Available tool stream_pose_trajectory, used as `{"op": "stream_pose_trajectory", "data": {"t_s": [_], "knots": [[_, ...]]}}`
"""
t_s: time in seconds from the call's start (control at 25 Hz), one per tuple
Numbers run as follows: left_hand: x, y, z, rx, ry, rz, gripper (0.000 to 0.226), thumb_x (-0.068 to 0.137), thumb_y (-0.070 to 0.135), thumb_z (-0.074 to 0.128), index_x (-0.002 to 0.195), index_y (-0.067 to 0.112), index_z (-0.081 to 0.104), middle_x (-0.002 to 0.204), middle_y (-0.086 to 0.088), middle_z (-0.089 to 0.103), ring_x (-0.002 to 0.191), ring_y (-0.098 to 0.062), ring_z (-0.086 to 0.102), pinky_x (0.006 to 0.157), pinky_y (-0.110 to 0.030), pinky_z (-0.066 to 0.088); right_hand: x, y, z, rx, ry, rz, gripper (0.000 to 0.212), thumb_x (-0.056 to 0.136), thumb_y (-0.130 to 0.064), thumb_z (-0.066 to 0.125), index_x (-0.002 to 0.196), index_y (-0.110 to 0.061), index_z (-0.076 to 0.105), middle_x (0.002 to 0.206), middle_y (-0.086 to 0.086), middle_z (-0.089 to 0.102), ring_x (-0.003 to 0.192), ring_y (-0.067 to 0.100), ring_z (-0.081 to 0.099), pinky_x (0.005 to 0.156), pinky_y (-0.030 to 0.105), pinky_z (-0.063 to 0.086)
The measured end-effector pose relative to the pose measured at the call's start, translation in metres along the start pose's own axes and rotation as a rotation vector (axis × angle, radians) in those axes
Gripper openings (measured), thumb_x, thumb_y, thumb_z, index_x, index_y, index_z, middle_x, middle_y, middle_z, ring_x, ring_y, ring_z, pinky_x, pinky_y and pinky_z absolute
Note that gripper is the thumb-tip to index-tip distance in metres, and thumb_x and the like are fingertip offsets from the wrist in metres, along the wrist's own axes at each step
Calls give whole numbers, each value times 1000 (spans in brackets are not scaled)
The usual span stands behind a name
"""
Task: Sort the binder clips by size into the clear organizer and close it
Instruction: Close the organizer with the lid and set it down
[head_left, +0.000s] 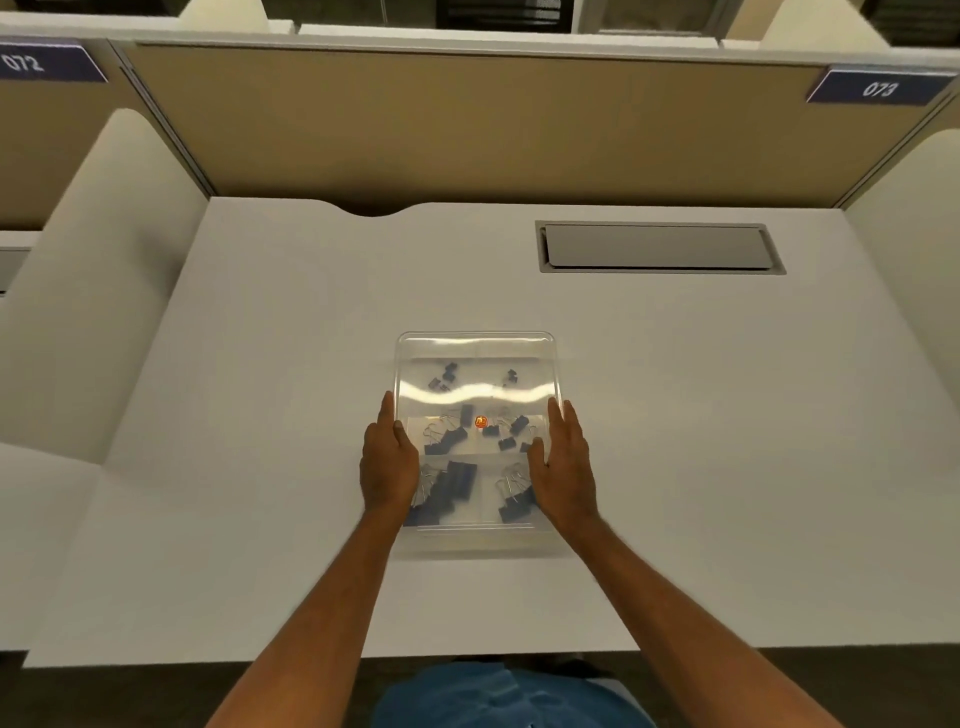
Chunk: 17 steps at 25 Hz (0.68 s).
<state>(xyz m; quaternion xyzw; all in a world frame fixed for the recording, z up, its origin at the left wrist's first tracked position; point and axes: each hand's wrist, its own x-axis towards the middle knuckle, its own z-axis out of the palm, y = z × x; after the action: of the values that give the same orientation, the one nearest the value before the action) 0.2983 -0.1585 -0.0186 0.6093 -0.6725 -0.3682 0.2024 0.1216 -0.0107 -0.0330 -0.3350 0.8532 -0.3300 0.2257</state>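
On the white tabletop (260, 415), near its front edge and about midway across, sits the clear plastic organizer (475, 345), a shallow square box with rounded corners and its transparent lid down over the compartments. Dark blue binder clips with silver wire handles (457, 478) show through the lid: the smallest few lie in the far row, medium ones in the middle row, and the largest in the two near compartments. A small orange-red spot (481, 421) shows near the centre of the lid.

Both bare hands rest flat on the organizer. The left hand (389, 462) lies along the left edge, fingers extended and pointing away, thumb on the lid. The right hand (563, 462) mirrors it along the right edge, fingers straight, palm on the lid. Neither grip is curled round anything; each is spread open and laid against the box.

Beyond the organizer, toward the right rear of the tabletop, a grey rectangular hatch (657, 247) is set flush in the surface. A tan partition panel (467, 130) stands behind, carrying a blue label reading 073 (879, 88) at its right end.
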Motion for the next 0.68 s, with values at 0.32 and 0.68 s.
{"op": "stream_pose_trajectory", "data": {"t_s": [0.32,0.68], "knots": [[-1,2,0,-46,-19,-23,47,107,29,34,154,27,31,152,-2,46,128,-34,55,96,-50,55,-11,-23,9,-654,-51,-432,84,91,-81,26,161,-34,16,170,1,7,157,29,3,118,70,7],[-3,4,8,-42,-14,-63,47,107,30,33,154,26,29,154,-3,43,134,-33,50,103,-49,47,-20,-37,31,-680,-106,-320,112,74,-98,26,161,-30,12,170,8,3,156,37,0,115,73,6]]}}
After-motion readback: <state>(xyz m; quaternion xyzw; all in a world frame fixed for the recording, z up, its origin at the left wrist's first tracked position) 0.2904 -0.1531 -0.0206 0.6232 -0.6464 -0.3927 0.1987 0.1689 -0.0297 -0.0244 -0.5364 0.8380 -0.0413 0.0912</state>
